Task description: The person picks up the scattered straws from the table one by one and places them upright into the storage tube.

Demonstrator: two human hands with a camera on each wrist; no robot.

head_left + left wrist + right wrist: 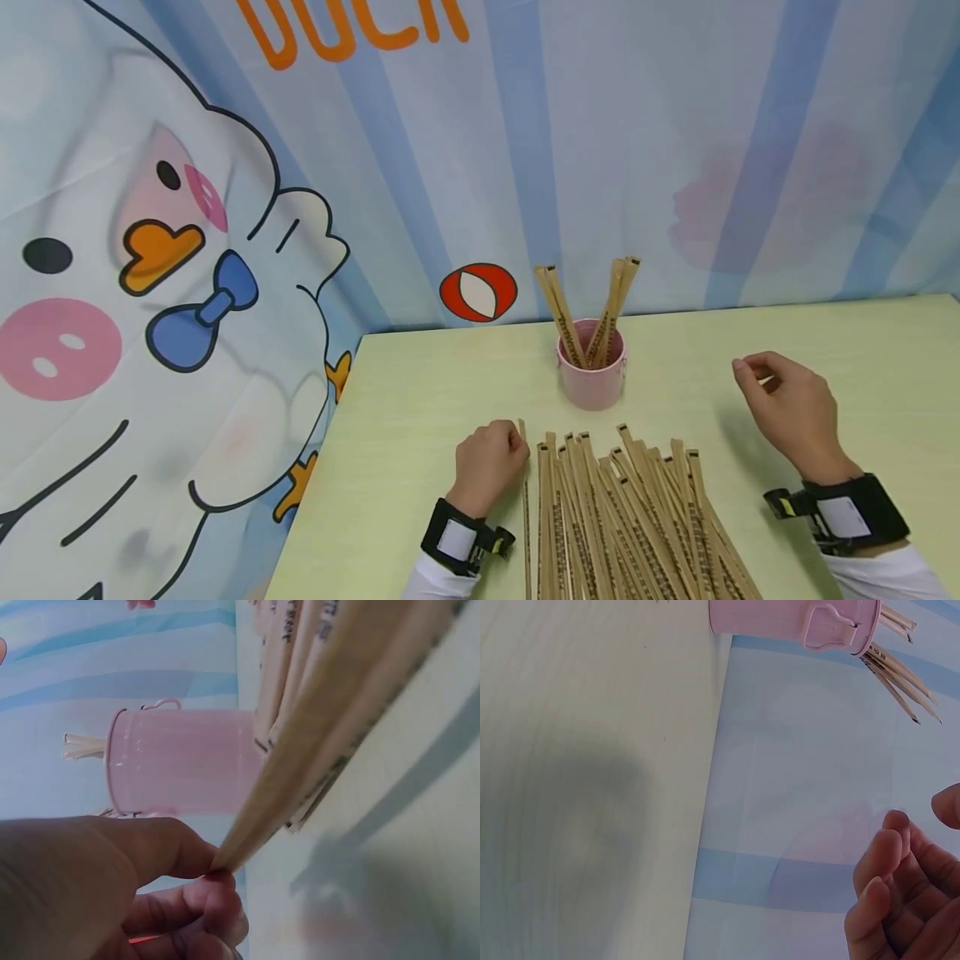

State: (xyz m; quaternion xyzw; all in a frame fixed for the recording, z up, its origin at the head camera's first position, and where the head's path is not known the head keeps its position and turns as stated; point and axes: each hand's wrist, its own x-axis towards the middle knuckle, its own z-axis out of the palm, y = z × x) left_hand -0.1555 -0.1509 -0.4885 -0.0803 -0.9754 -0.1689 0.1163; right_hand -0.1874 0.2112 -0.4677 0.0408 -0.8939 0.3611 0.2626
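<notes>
My left hand (pixel 486 465) pinches the far end of a slim paper-wrapped pair of chopsticks (pixel 527 525) at the left side of a pile. Thumb and forefinger meet on its tip in the left wrist view, where the wrapped chopsticks (pixel 319 712) slant up from the fingers, edge raised from the table. The pile of wrapped chopsticks (pixel 630 517), brown with dark print, lies fanned out between the hands. Held over the right part of the table, my right hand (pixel 798 412) has loosely curled fingers and nothing in it; the right wrist view shows a gap between thumb and fingers.
Behind the pile stands a pink bucket (pixel 592 387) with small side handles, holding several wrapped chopsticks (pixel 607 321) upright. The pale yellow table (pixel 885 358) ends at a blue striped cloth backdrop (pixel 615 150) printed with a cartoon duck.
</notes>
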